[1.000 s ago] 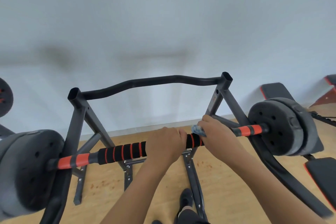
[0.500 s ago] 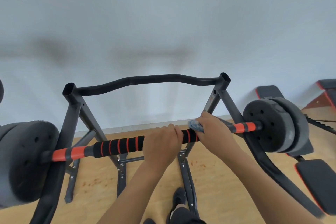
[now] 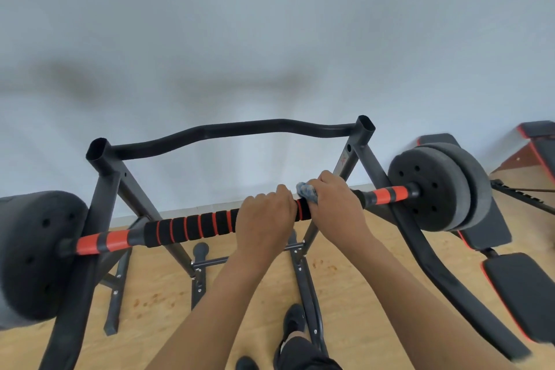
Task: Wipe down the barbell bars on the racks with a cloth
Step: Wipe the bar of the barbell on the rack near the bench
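We see the barbell bar (image 3: 192, 227) lying across the rack (image 3: 108, 177) in the middle of the frame. Its long axis runs from the lower left to the upper right, climbing a little toward the right edge. Its centre wears black foam ringed with thin orange bands, and an orange and grey sleeve shows at each end. The left weight plate (image 3: 33, 252) fills the lower left of the frame, and the right weight plate (image 3: 432, 189) sits at the right, a little above mid-height. The left hand (image 3: 264, 219) is at the centre, its fingers clenched over the foam from above. Just to its right, the right hand (image 3: 336, 207) has its fingers wrapped round the bar with a pale blue cloth (image 3: 306, 191) bunched beneath them; a tuft of it shows between the two hands. On the rack's right upright we make out a small red mark (image 3: 344, 159), too small to read. A black padded bench (image 3: 525, 288) with red edging lies at the lower right on the wooden floor (image 3: 156, 309). A dark shoe (image 3: 294, 318) shows at the bottom centre.
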A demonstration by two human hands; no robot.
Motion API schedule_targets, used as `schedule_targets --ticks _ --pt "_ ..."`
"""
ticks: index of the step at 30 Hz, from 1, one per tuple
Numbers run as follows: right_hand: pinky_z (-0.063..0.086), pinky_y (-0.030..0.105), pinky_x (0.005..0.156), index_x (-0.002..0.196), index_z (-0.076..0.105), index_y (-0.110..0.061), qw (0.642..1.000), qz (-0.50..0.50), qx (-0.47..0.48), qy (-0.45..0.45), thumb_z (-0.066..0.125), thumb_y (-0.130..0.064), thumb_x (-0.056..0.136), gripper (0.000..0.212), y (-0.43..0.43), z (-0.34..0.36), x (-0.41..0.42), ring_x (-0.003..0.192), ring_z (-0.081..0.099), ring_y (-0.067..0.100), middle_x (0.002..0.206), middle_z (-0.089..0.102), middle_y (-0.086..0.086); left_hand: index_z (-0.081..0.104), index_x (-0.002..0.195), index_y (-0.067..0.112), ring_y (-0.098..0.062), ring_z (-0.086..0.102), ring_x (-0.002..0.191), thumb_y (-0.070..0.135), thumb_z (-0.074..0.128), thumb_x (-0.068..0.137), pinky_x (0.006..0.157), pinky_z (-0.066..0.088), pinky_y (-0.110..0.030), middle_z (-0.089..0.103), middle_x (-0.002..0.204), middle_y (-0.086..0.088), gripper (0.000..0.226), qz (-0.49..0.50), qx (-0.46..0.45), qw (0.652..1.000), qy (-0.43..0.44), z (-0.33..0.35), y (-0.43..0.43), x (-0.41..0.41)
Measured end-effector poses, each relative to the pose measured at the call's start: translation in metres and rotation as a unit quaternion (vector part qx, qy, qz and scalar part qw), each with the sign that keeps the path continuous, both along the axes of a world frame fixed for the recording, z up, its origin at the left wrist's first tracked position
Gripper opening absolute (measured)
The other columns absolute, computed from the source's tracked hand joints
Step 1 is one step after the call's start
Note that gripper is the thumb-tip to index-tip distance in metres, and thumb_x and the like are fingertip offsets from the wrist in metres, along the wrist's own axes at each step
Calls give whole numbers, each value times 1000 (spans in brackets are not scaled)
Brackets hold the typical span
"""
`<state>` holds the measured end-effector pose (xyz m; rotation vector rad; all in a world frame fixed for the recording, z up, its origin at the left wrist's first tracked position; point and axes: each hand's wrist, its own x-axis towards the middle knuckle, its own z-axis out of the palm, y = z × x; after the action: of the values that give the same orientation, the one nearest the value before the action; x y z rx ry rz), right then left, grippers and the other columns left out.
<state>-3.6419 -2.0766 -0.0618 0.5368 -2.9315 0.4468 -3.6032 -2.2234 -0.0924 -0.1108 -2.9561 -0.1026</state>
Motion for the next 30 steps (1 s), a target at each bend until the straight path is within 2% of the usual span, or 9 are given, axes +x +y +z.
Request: schedule_targets --ticks 3,7,11,15,20,23,25,28,30 --pt "49 29 69 95 68 -8 1000 13 -8 -16 64 -7 94 4 4 2 0 80 57 21 95 54 5 46 82 16 -16 47 48 18 58 95 53 49 -28 41 58 4 18 -3 -13 998 -69 11 -4 -16" --pt "56 34 76 118 69 -11 997 15 -48 -67 63 -5 95 24 9 4 9 87 59 21 104 47 0 56 85 11 -21 60 66 5 65 92 58 47 -33 51 72 0 13 -53 -36 990 -128 23 -15 -40" --pt "55 26 70 121 70 -17 994 -2 -77 -75 66 -5 95 29 13 4 8 85 58 16 101 47 -4 41 76 17 -12 35 43 16 48 102 45 30 -27 36 54 6 27 0 -15 1000 10 12 -8 -22" --pt "55 27 69 108 71 -14 996 -15 -72 -58 64 -15 97 14 4 7 -5 81 59 17 100 49 -3 38 81 20 -17 38 56 26 25 108 59 35 -35 37 63 6 31 24 -6 997 72 -4 3 -7" --pt "57 32 69 107 69 -12 997 -8 -59 -48 59 -15 99 13 2 5 -5 78 57 18 100 45 -2 39 76 14 -17 39 41 13 57 98 45 43 -27 27 53 3 28 -17 -73 997 -19 5 -8 -29" --pt "48 23 67 122 68 -17 996 -6 -63 -66 59 -16 100 24 6 5 -1 81 56 16 100 43 -3 56 103 10 -23 54 57 9 61 96 56 53 -31 40 64 -1 9 -51 -89 991 -90 13 -15 -46" --pt "47 20 69 127 67 -20 994 -9 -76 -80 61 -15 99 28 7 5 -1 85 56 14 101 46 -3 56 117 7 -23 57 64 7 61 96 60 56 -33 46 72 -3 22 -61 -89 991 -81 16 -19 -57" --pt "43 16 61 102 68 -17 992 -21 -90 -81 62 -19 100 6 5 9 -12 80 60 16 95 49 -1 54 93 11 -17 44 48 8 62 96 47 43 -28 36 60 0 9 -12 -61 997 -39 19 -15 -49" --pt "44 18 57 88 54 -17 992 -31 -89 -86 61 -18 101 14 0 13 -19 79 64 20 92 52 2 45 77 17 -16 37 47 19 51 105 49 36 -31 34 58 3 28 -3 -43 999 33 9 -9 -37"
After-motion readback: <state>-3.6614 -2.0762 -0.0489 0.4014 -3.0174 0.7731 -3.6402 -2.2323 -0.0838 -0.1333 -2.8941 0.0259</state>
